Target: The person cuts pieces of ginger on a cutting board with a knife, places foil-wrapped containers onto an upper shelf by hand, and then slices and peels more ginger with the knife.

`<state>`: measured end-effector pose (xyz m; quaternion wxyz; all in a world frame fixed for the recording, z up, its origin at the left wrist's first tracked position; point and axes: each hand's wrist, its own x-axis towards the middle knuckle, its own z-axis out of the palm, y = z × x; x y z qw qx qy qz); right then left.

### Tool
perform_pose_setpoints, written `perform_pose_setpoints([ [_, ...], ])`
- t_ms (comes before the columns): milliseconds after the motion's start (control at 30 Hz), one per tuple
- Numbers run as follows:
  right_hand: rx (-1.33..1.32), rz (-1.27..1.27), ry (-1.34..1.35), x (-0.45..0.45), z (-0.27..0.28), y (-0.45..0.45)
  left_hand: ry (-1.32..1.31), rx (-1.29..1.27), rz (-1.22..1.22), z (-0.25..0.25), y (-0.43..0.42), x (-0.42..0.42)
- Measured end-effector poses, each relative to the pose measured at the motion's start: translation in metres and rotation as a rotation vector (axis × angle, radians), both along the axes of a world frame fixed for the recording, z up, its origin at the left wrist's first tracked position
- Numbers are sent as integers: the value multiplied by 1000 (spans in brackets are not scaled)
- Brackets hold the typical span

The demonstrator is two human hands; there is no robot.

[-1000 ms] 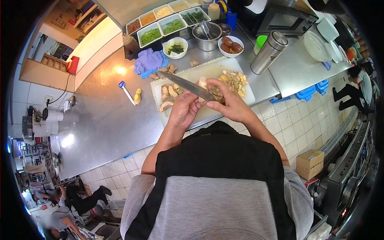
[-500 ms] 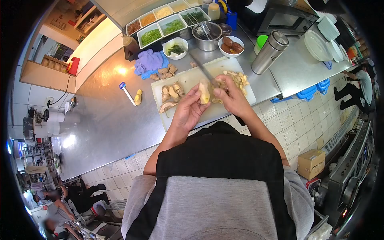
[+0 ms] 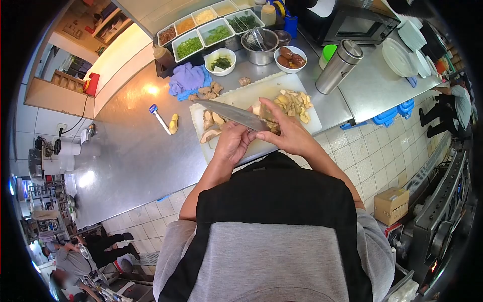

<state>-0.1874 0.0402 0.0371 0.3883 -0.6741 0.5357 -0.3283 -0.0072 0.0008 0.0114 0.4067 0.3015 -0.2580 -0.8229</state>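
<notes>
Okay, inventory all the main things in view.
board: one, white, centre
ginger: many, tan-yellow, on and around board
knife: one, silver, above board
tool: one, white and blue, left
cloths: two, purple and blue, rear left
tubs: several, white, rear
bowls: two, white, behind board
pot: one, silver, between bowls
flask: one, silver, right of board
microwave: one, black, rear right
plates: several, white, right
box: one, brown, floor right
people: several, grey-topped, background
left hand: one, bare, at knife
right hand: one, bare, at knife

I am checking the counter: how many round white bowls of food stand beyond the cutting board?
2: the bowl with dark greens, between the purple cloth and the metal pot, and the bowl with brown food, right of the pot. Both show clearly.
</notes>
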Motion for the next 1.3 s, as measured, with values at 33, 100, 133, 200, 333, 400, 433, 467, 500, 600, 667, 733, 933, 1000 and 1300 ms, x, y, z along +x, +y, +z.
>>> perform_pose_setpoints([
  [33,-77,-16,8,1,-5,-2,-26,11,-7,-2,2,0],
  [100,-123,-50,35,2,-11,-4,-49,3,-19,-3,3,2],
  [133,-146,-68,50,4,-12,-5,-59,-1,-26,-4,3,2],
  [200,-173,-131,39,6,-16,-6,87,-14,-85,-11,3,3],
  [333,-56,-273,-131,5,-24,-18,42,57,-173,5,7,-4],
  [400,5,-248,-208,-4,-20,-21,88,47,-167,5,4,0],
  [433,-27,-218,-183,-5,-19,-20,111,40,-163,5,1,2],
  [467,-59,-189,-159,-6,-19,-20,107,51,-145,0,-2,6],
  [500,-151,-144,-71,-3,-16,-17,103,62,-128,-5,-4,9],
  [600,-29,-17,17,3,-6,-6,66,53,-67,-7,-4,11],
  [667,-30,2,36,8,-7,-4,54,44,-32,-1,-3,11],
  [733,1,18,56,8,-4,-4,65,48,-8,1,-3,10],
  [933,-58,-40,13,12,-7,-9,-48,-9,-61,-10,-4,15],
  [1000,-63,-85,7,12,-8,-13,0,0,-99,-12,-4,16],
  [1300,-110,-88,-8,-2,-13,-23,105,15,-139,-10,-10,19],
])
